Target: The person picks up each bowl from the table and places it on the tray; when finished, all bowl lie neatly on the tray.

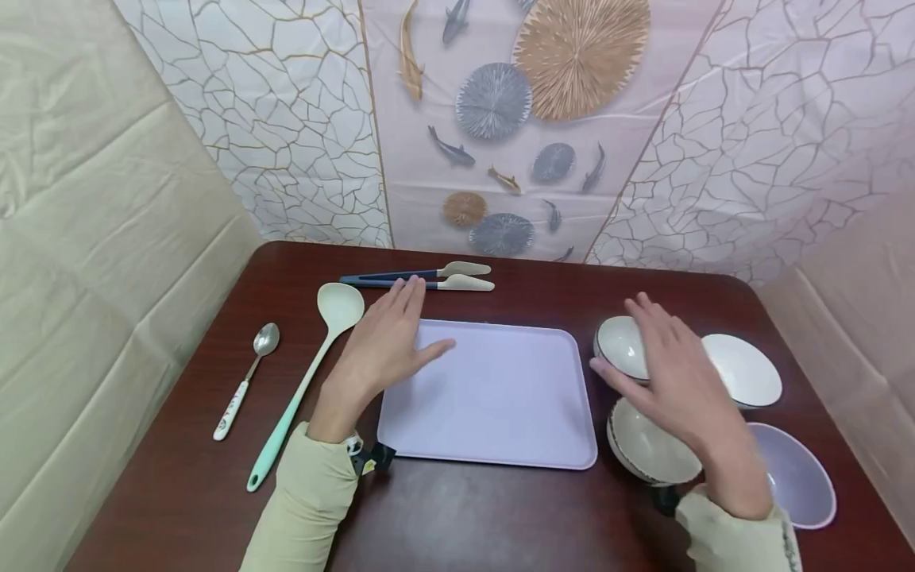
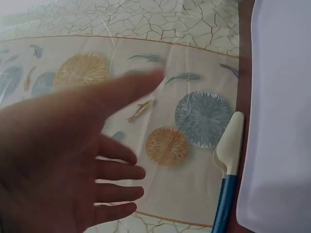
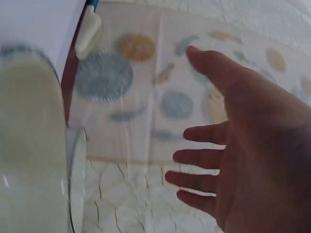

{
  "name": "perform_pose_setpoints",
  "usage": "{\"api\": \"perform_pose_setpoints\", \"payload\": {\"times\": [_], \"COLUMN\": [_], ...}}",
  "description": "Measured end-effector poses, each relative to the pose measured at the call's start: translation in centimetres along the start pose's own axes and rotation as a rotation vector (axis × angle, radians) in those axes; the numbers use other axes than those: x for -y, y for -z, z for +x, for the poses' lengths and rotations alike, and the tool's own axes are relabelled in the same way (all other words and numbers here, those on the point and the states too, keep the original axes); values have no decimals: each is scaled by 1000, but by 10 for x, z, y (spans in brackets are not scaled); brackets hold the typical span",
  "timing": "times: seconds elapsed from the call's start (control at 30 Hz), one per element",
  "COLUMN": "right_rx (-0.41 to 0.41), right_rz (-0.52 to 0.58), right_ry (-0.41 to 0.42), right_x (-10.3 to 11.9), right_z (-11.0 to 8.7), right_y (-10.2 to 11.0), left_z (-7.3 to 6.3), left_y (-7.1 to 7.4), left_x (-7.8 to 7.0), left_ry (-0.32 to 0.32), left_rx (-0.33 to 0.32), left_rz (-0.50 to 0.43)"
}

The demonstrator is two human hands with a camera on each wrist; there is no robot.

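Lilac tray, left hand and right hand hovering, outspread

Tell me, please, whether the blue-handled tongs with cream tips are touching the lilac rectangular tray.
Apart. The head view shows a strip of dark brown tabletop between the tongs and the far edge of the tray.

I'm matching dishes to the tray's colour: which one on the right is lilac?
The lilac bowl, farthest right and nearest the person. The greyish bowl sits to its left; the smaller bowl and oval dish farther back look white.
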State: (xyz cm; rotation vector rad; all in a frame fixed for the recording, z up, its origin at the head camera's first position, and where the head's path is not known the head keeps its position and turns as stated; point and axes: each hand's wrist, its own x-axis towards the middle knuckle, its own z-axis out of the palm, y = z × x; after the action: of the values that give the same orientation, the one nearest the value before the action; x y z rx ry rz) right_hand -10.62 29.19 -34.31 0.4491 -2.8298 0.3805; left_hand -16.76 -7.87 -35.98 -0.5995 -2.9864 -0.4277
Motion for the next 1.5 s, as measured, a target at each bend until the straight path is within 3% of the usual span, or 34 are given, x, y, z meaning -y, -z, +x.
{"api": "perform_pose_setpoints", "payload": {"times": [0.13, 0.23, 0.4, 0.5, 0.67, 1.07, 1.33, 1.5], "right_rx": [-144, -203, -165, -159, -118, -138, -222, -271], "right_rz": [40, 35, 75, 143, 200, 264, 273, 295], "right_ry": [-101, -231, -424, -438, -477, -592, -783, -789], "right_x": [-15, -29, -59, -77, -95, -113, -106, -103], "right_z": [-23, -53, -104, -129, -157, -186, -190, -188], "right_y": [19, 29, 29, 21, 5, -15, -9, 0], "left_z": [-6, -22, -55, -69, -81, -88, -86, -86], "left_y": [-8, -22, -48, -63, -80, -89, -87, -88], "left_x": [4, 11, 24, 28, 29, 34, 34, 34], "left_ry": [107, 170, 219, 216, 185, 89, 56, 39], "left_rx": [-62, -30, 54, 75, 116, 110, 123, 131], "left_rz": [-92, -171, -277, -311, -346, -357, -364, -379]}}
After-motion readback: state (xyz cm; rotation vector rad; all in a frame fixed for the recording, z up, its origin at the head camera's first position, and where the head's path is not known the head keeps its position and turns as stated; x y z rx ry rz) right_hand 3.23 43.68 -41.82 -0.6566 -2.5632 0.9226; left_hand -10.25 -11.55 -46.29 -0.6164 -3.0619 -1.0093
